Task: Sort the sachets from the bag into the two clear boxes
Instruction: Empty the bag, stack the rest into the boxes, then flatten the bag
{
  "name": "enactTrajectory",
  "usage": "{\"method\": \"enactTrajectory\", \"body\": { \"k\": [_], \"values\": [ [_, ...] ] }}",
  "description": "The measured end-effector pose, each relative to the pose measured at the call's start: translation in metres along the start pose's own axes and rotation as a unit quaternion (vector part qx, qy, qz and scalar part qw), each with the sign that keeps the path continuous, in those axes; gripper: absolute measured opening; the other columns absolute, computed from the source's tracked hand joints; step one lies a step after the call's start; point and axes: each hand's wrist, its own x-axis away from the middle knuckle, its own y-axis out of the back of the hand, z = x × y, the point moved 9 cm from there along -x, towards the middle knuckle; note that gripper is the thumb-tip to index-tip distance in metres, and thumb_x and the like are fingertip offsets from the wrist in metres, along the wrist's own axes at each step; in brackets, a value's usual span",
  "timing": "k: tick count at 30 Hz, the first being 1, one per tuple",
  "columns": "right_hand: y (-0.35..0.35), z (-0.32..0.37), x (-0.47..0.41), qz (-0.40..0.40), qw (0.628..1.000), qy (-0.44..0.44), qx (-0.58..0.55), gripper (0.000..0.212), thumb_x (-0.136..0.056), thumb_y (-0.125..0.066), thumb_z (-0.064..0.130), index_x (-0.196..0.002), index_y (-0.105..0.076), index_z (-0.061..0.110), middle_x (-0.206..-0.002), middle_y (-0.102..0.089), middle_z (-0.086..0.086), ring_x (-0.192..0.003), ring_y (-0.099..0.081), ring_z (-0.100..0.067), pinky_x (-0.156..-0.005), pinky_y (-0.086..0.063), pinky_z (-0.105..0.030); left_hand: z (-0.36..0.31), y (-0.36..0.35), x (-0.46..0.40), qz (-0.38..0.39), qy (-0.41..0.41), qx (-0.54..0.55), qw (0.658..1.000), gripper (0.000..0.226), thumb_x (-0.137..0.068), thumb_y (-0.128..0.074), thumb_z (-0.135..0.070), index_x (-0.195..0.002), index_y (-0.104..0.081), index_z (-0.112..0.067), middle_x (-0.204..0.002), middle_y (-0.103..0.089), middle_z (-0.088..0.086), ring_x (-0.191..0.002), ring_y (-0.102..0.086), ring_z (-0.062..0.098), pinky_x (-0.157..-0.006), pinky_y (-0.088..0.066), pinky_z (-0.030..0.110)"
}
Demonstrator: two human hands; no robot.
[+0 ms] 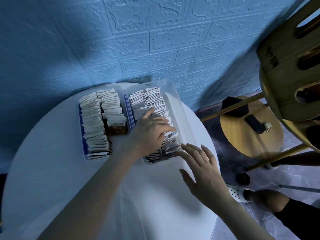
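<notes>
Sachets (pixel 91 122) fill the left clear box (pixel 82 149) at about ten o'clock on the round white table (pixel 43 170), packed upright in two rows, with one brown-printed packet (pixel 117 127) facing the camera at the near end of the shorter row. Just beside it, toward one o'clock, the right clear box (pixel 181 108) holds more sachets (pixel 149 101), also standing on edge in rows. The left hand (pixel 150 134) reaches across into this right box, fingers spread and laid on the tops of the sachets; whether it pinches any packet I cannot tell, as the fingers blur. The right hand (pixel 202 170) hovers at the box's near right corner, at three o'clock, fingers straight and apart, holding nothing. Off the table at two o'clock stands a wooden stool (pixel 251 135) bearing small dark objects (pixel 256 124).
</notes>
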Motion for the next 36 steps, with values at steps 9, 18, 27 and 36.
{"method": "enactTrajectory", "body": {
  "k": [9, 18, 27, 36],
  "values": [
    [0.016, 0.008, -0.026, 0.012, 0.990, -0.064, -0.127, 0.041, -0.098, -0.046, 0.011, -0.139, -0.048, 0.014, -0.146, -0.048, -0.003, -0.129, -0.049, -0.019, -0.108, -0.037, -0.030, -0.036, -0.021, 0.073, -0.067, 0.036, -0.117, 0.990, 0.043, -0.098, -0.040, -0.038, -0.128, -0.061, -0.014, -0.131, -0.061, 0.003, -0.126, -0.052, 0.021, -0.113, -0.024, 0.051],
    [0.009, 0.009, -0.062, 0.211, 0.939, -0.208, -0.176, 0.056, -0.096, -0.038, -0.002, -0.149, -0.024, 0.012, -0.155, -0.029, -0.008, -0.140, -0.030, -0.026, -0.107, -0.028, -0.027, -0.040, -0.031, 0.079, -0.081, 0.052, -0.169, 0.981, 0.039, -0.090, -0.045, -0.027, -0.122, -0.063, -0.012, -0.124, -0.062, 0.005, -0.123, -0.052, 0.025, -0.114, -0.023, 0.049],
    [-0.013, -0.001, -0.060, 0.299, 0.906, -0.262, -0.147, 0.045, -0.093, -0.036, 0.002, -0.138, -0.042, 0.009, -0.134, -0.055, -0.014, -0.118, -0.052, -0.031, -0.094, -0.045, -0.034, -0.035, -0.040, 0.079, -0.065, 0.118, -0.150, 0.979, 0.047, -0.080, -0.066, -0.031, -0.122, -0.064, -0.008, -0.125, -0.063, 0.008, -0.121, -0.054, 0.028, -0.110, -0.031, 0.048],
    [-0.003, -0.010, -0.056, 0.256, 0.850, -0.330, -0.322, 0.039, -0.066, -0.039, -0.006, -0.095, -0.065, -0.001, -0.100, -0.068, -0.019, -0.093, -0.061, -0.028, -0.084, -0.049, -0.031, -0.019, -0.027, 0.085, -0.049, 0.137, -0.268, 0.952, 0.064, -0.077, -0.070, -0.042, -0.126, -0.059, -0.002, -0.131, -0.057, 0.014, -0.130, -0.046, 0.032, -0.114, -0.014, 0.054]
  ]
}}
